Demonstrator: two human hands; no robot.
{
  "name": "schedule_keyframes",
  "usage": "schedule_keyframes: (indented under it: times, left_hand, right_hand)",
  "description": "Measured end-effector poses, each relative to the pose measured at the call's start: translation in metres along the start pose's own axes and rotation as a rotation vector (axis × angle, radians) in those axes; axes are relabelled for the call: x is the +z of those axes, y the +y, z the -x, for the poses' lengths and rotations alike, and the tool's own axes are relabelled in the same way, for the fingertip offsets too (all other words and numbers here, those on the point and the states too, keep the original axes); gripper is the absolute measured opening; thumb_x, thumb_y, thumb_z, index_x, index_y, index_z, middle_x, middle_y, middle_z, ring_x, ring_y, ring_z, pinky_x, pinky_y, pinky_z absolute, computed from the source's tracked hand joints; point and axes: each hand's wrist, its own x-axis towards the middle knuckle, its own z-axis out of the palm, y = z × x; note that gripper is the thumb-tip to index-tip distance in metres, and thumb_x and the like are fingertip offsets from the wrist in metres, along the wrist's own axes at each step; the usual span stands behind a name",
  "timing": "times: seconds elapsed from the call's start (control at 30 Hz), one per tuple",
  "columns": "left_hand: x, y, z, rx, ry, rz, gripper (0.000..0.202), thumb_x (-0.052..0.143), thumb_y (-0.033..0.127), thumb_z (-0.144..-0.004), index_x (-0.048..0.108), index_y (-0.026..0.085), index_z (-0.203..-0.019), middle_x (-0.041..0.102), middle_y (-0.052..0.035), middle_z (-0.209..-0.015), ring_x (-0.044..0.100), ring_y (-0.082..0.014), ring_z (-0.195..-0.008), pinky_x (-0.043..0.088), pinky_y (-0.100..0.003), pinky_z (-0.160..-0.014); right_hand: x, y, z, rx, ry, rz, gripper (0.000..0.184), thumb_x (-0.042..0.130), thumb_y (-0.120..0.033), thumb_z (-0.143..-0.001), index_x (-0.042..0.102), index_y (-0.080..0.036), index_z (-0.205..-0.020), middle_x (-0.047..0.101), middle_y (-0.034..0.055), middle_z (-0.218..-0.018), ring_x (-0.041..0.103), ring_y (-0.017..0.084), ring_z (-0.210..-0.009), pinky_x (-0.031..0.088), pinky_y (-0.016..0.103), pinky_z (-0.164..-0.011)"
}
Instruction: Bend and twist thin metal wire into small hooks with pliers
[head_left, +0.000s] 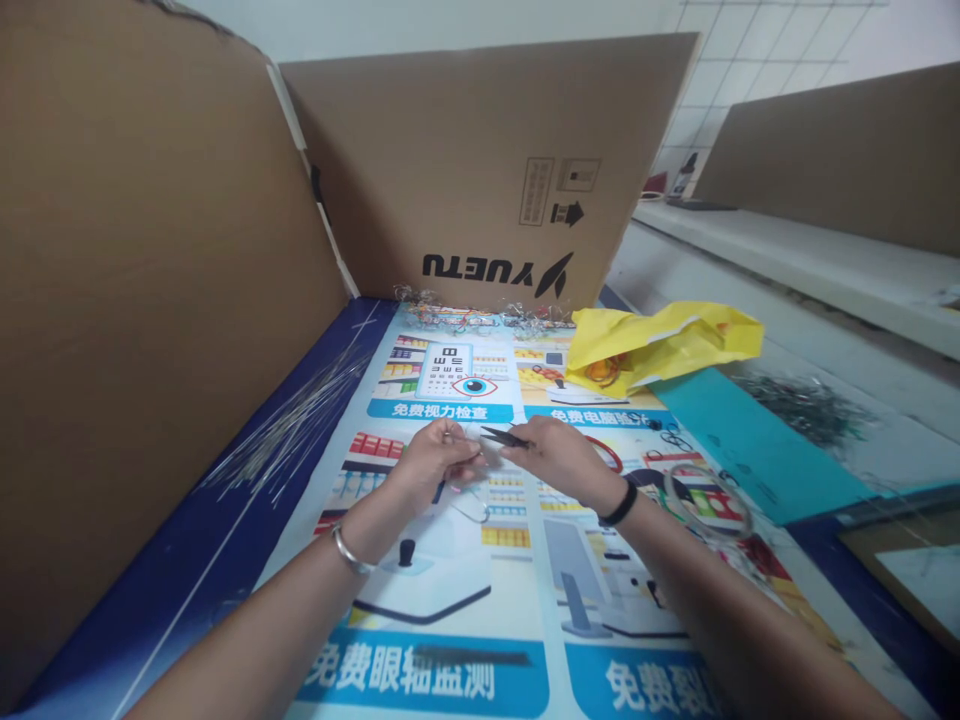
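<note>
Over the middle of the printed sheet, my left hand [444,458] is closed in a pinch on a thin wire [480,517], whose curved end hangs below the fingers. My right hand [562,462] is wrapped around small dark pliers [504,437]. Their pointed jaws face left, close to my left fingertips; whether they touch the wire is too small to tell. The pliers' handles are hidden inside my right palm. A silver bangle circles my left wrist, and a black band sits on the right one.
Straight thin wires [292,425] lie on the blue surface at left. Tangled wire scraps [450,315] line the back, below a cardboard panel [480,150]. To the right are a yellow bag [675,340], a teal sheet [757,450], a dark wire heap [802,412] and a clear coil [709,505].
</note>
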Motion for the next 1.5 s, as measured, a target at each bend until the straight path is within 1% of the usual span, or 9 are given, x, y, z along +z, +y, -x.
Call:
schedule_keyframes:
  times: [0.17,0.27,0.43,0.77,0.9,1.1,1.2,1.4,1.5]
  left_hand:
    - [-0.002,-0.001,-0.002,-0.069,-0.016,-0.043,0.034,0.069,0.024,-0.065,0.038,0.020,-0.079,0.065,-0.0039,-0.064,0.054,-0.0110,-0.042,0.030,-0.016,-0.034]
    - [-0.002,0.000,-0.002,-0.067,-0.022,-0.032,0.031,0.068,0.023,-0.067,0.040,0.018,-0.079,0.064,-0.0033,-0.063,0.052,-0.0092,-0.042,0.032,-0.016,-0.036]
    - [-0.001,0.001,-0.002,-0.089,-0.030,-0.027,0.024,0.067,0.020,-0.068,0.046,0.015,-0.079,0.064,-0.0037,-0.062,0.055,-0.0076,-0.047,0.038,-0.016,-0.045]
    - [0.001,0.006,0.001,-0.150,-0.106,-0.019,0.020,0.069,0.021,-0.067,0.053,0.012,-0.075,0.065,-0.0066,-0.067,0.060,-0.0109,-0.057,0.041,-0.018,-0.050]
    - [-0.001,0.004,0.001,-0.132,-0.128,-0.025,0.022,0.070,0.019,-0.066,0.052,0.012,-0.076,0.065,-0.0072,-0.071,0.062,-0.0120,-0.063,0.044,-0.020,-0.054]
    - [-0.004,-0.004,-0.001,-0.115,-0.101,-0.095,0.029,0.073,0.017,-0.064,0.047,0.015,-0.078,0.065,-0.0035,-0.069,0.059,-0.0091,-0.054,0.042,-0.019,-0.049]
    - [-0.002,-0.004,-0.002,-0.103,-0.088,-0.120,0.028,0.071,0.018,-0.065,0.047,0.016,-0.077,0.064,-0.0035,-0.063,0.060,-0.0115,-0.054,0.040,-0.018,-0.045]
    - [-0.002,0.001,-0.001,-0.133,-0.070,-0.162,0.019,0.067,0.023,-0.070,0.051,0.014,-0.076,0.065,-0.0058,-0.061,0.063,-0.0145,-0.057,0.043,-0.019,-0.046]
    - [-0.003,0.002,0.000,-0.148,-0.066,-0.150,0.017,0.065,0.025,-0.073,0.052,0.014,-0.075,0.066,-0.0063,-0.063,0.064,-0.0143,-0.057,0.044,-0.020,-0.047]
  right_hand:
    - [0.004,-0.003,0.000,0.055,-0.126,-0.013,0.031,0.048,-0.043,-0.082,0.059,-0.018,-0.068,0.060,0.0015,-0.070,0.052,0.012,-0.065,0.026,0.021,-0.054]
    - [0.005,-0.005,0.001,0.099,-0.134,-0.010,0.035,0.046,-0.047,-0.082,0.057,-0.019,-0.066,0.058,0.0003,-0.065,0.051,0.011,-0.061,0.022,0.021,-0.051]
    - [0.005,-0.009,0.002,0.140,-0.136,-0.005,0.034,0.048,-0.048,-0.080,0.057,-0.019,-0.063,0.055,-0.0010,-0.057,0.047,0.010,-0.055,0.019,0.022,-0.049]
    - [0.007,-0.007,0.001,0.177,-0.209,-0.100,0.038,0.046,-0.053,-0.079,0.061,-0.020,-0.067,0.054,-0.0013,-0.058,0.046,0.010,-0.057,0.021,0.021,-0.049]
    - [0.007,-0.007,0.001,0.192,-0.219,-0.099,0.040,0.044,-0.054,-0.079,0.061,-0.020,-0.065,0.053,-0.0013,-0.058,0.046,0.011,-0.056,0.021,0.021,-0.048]
    - [0.007,-0.009,0.001,0.188,-0.235,-0.099,0.037,0.045,-0.051,-0.080,0.062,-0.020,-0.068,0.055,-0.0011,-0.058,0.047,0.011,-0.057,0.022,0.021,-0.049]
    - [0.009,-0.009,0.001,0.179,-0.206,-0.061,0.033,0.047,-0.047,-0.080,0.061,-0.020,-0.067,0.056,-0.0010,-0.059,0.048,0.011,-0.056,0.022,0.021,-0.049]
    - [0.009,-0.009,0.002,0.171,-0.179,0.019,0.040,0.043,-0.053,-0.082,0.062,-0.020,-0.070,0.062,0.0015,-0.066,0.055,0.013,-0.062,0.025,0.021,-0.050]
    - [0.007,-0.010,0.002,0.171,-0.162,0.136,0.035,0.042,-0.047,-0.084,0.063,-0.021,-0.075,0.065,0.0030,-0.073,0.058,0.015,-0.067,0.025,0.022,-0.051]
